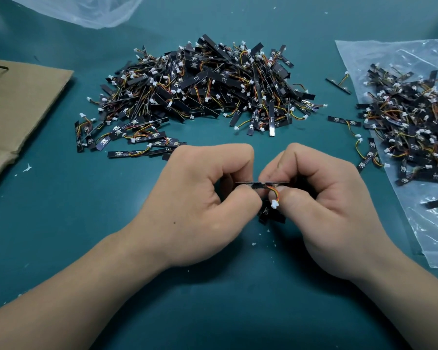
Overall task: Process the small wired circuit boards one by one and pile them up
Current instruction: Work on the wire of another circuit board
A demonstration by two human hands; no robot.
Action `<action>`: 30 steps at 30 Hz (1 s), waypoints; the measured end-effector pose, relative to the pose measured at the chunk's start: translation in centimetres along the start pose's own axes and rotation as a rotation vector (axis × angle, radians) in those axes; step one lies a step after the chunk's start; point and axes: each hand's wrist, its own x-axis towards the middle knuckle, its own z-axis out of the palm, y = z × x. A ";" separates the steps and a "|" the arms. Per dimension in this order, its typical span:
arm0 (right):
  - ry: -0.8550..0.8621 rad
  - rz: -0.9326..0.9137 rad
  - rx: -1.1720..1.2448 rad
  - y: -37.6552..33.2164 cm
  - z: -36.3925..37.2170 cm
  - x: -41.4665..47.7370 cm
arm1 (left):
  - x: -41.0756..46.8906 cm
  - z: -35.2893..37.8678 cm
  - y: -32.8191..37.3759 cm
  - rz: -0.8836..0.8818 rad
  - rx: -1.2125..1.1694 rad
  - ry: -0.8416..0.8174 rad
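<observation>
Teal mat (61,248), board (257,184) (ends hidden) between left hand (200,203), right hand (324,210)

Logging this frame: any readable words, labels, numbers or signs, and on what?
No readable text anywhere.
Boards in the central pile: tiny pale markings, too small to read.
Held board: edge-on, nothing legible.
Cardboard, plastic bag: no print visible.

Cardboard sheet (23,102) at left, crumpled clear plastic (81,8) beyond it
</observation>
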 end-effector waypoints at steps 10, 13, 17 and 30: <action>-0.018 0.008 0.000 -0.1 0.0 0.1 | 0.0 -0.1 0.1 0.014 0.007 0.017; -0.030 0.020 -0.005 -0.1 0.1 0.1 | 0.1 -0.1 0.1 0.020 0.024 0.014; -0.034 0.014 0.010 0.0 0.0 0.2 | 0.0 -0.1 0.1 0.005 0.027 0.008; -0.059 -0.003 -0.025 -0.2 0.0 0.1 | 0.1 -0.2 0.2 0.007 0.035 0.017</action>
